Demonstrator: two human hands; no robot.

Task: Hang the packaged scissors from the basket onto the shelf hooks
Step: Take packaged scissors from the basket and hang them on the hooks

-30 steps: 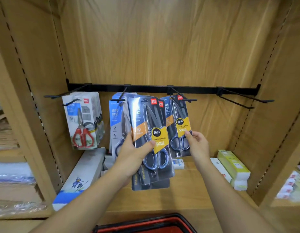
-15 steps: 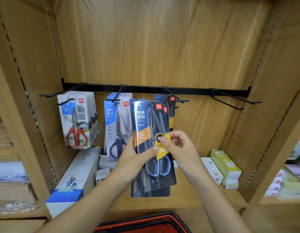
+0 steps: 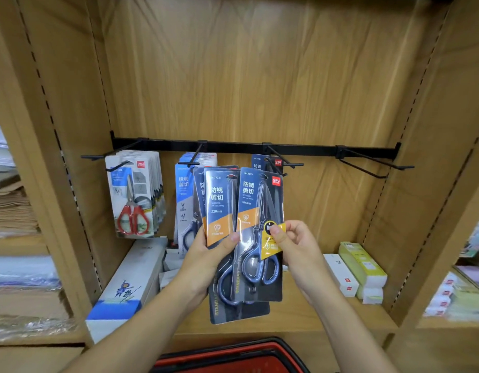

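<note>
Scissors pack (image 3: 255,211) up front is sitting upright, right hand (image 3: 294,246) pinching its yellow sticker edge, hang hole pointing up just under the third hook (image 3: 294,165), while the left hand (image 3: 206,261) is gripping the other packs (image 3: 219,205) beside it.

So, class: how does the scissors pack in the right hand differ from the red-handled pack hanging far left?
The held pack is dark and orange, the red-handled pack pale. The held pack's handles are blue, the red-handled pack's red. The right hand pinches the held pack; the red-handled pack hangs. Both show red logos.
</note>
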